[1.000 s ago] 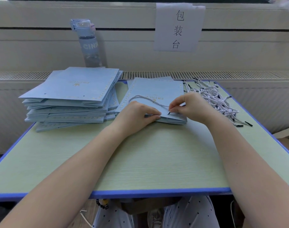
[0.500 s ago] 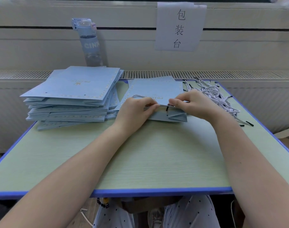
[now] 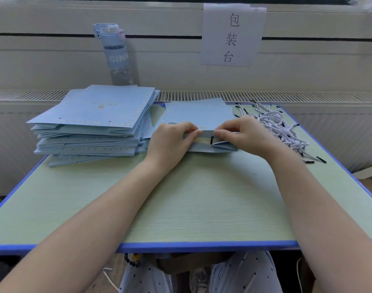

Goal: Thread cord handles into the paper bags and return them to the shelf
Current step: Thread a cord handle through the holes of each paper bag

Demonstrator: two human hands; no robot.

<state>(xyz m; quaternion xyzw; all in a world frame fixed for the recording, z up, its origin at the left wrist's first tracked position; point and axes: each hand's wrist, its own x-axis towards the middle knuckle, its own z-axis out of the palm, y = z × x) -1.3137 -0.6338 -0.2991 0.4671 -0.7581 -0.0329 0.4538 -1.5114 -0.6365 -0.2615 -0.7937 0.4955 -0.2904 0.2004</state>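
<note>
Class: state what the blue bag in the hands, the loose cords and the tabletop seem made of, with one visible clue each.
Blue bag: matte paper or thin card, holding sharp creases. Cords: twisted white-and-dark textile, with black, probably plastic tips. Tabletop: likely laminate, pale green printed woodgrain, blue edging.

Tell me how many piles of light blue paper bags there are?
2. A tall pile of light blue paper bags lies left on the green table; a low pile lies mid-table, pinched by left hand and right hand. Each pile hides bags.
</note>
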